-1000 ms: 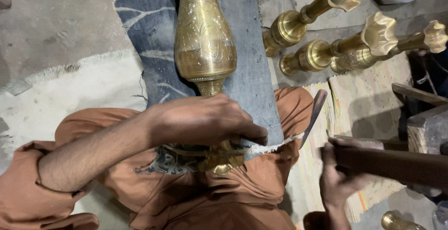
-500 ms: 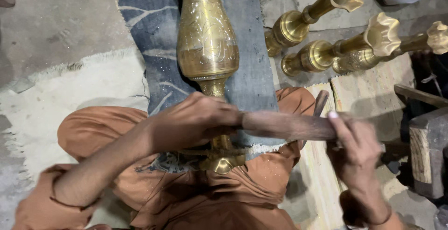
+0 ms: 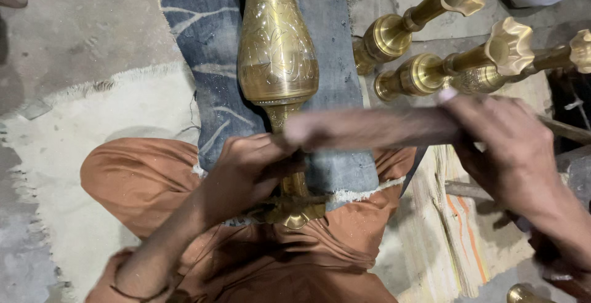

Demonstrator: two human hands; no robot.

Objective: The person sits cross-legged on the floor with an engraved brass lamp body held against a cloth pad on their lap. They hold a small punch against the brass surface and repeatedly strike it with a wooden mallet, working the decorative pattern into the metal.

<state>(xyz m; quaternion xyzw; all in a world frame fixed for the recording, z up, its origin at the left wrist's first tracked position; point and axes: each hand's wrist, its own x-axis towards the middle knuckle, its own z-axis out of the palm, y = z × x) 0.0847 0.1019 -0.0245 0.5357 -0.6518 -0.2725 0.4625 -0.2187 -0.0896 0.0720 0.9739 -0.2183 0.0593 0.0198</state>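
A tall engraved brass vase [image 3: 278,57] lies lengthwise on a blue denim cloth [image 3: 212,63] over my lap, its narrow stem toward me. My left hand [image 3: 246,171] is closed around the stem, apparently pinching a small tool against it; the tool is hidden by the fingers. My right hand [image 3: 505,140] grips a wooden mallet [image 3: 369,127], which is motion-blurred and lies across the stem right above my left hand. My legs are crossed in orange-brown trousers [image 3: 141,174].
Three brass vases with fluted mouths [image 3: 431,7] [image 3: 458,66] [image 3: 578,51] lie side by side at the upper right. A white fleecy mat [image 3: 74,155] covers the floor at left. A striped woven mat [image 3: 455,235] lies at right.
My right hand has swung the mallet from low at the right up and across to the vase stem. My left hand has stayed on the stem.
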